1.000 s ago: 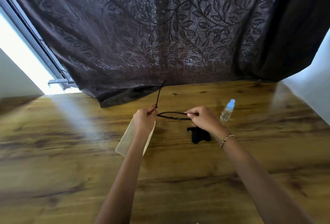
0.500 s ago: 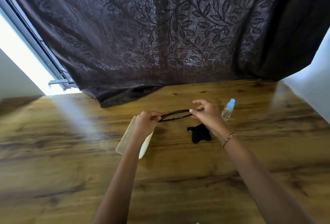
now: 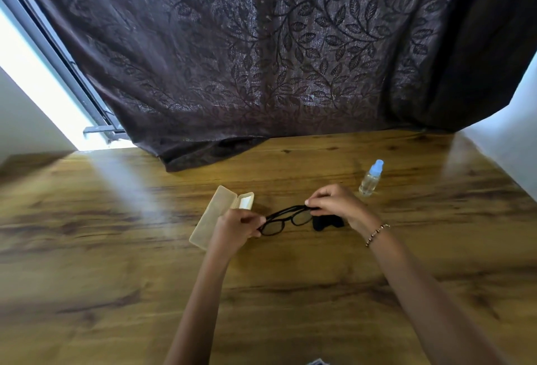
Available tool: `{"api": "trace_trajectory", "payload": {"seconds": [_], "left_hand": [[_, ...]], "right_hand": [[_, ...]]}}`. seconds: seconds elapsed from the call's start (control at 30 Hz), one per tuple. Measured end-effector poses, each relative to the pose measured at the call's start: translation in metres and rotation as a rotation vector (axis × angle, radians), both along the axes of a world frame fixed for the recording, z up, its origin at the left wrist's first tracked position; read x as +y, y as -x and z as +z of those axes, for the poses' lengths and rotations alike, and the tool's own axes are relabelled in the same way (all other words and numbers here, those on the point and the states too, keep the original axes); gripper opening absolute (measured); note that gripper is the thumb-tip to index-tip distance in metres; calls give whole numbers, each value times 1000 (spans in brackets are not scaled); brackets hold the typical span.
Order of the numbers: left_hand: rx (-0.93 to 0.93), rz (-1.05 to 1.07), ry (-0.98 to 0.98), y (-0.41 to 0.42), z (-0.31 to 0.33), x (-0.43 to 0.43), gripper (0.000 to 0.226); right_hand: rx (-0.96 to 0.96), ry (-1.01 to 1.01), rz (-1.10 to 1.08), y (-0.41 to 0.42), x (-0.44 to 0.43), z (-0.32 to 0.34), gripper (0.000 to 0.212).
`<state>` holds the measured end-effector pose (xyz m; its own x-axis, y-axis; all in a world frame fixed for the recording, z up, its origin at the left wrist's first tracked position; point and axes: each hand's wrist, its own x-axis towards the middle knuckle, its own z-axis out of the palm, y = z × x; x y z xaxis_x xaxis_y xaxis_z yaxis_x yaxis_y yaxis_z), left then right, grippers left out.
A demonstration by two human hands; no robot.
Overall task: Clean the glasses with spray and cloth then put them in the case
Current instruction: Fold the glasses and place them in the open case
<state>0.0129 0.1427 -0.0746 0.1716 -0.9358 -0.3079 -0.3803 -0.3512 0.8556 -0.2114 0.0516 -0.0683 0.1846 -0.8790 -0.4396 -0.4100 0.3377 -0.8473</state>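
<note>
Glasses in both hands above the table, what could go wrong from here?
1. The left hand and right hand pinch the glasses at the frame ends, close to the lenses, so fingers might smudge them.
2. The spray bottle stands upright just beyond the right hand; a careless reach could tip it.
3. The open case lies partly behind the left hand and may get nudged.
</note>
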Motion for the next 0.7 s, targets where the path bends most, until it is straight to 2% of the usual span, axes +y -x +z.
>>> {"api": "trace_trajectory", "payload": {"seconds": [0.07, 0.13, 0.33, 0.53, 0.6, 0.7], "left_hand": [[-84, -43, -2, -1, -5, 11, 17], [-116, -26, 15, 0, -7, 22, 23], [-168, 65, 56, 5, -13, 49, 11], [-268, 112, 29, 10, -21, 66, 9], [-263, 157, 28, 12, -23, 69, 9], [-265, 202, 24, 14, -24, 73, 10]], "right_hand": [[9, -30, 22, -3, 3, -2, 6], [29, -42, 38, -7, 6, -4, 7], [93, -35, 75, -20, 16, -11, 11], [159, 9, 84, -29, 25, -19, 15], [186, 37, 98, -31, 27, -20, 9], [226, 57, 120, -34, 27, -23, 14]]}}
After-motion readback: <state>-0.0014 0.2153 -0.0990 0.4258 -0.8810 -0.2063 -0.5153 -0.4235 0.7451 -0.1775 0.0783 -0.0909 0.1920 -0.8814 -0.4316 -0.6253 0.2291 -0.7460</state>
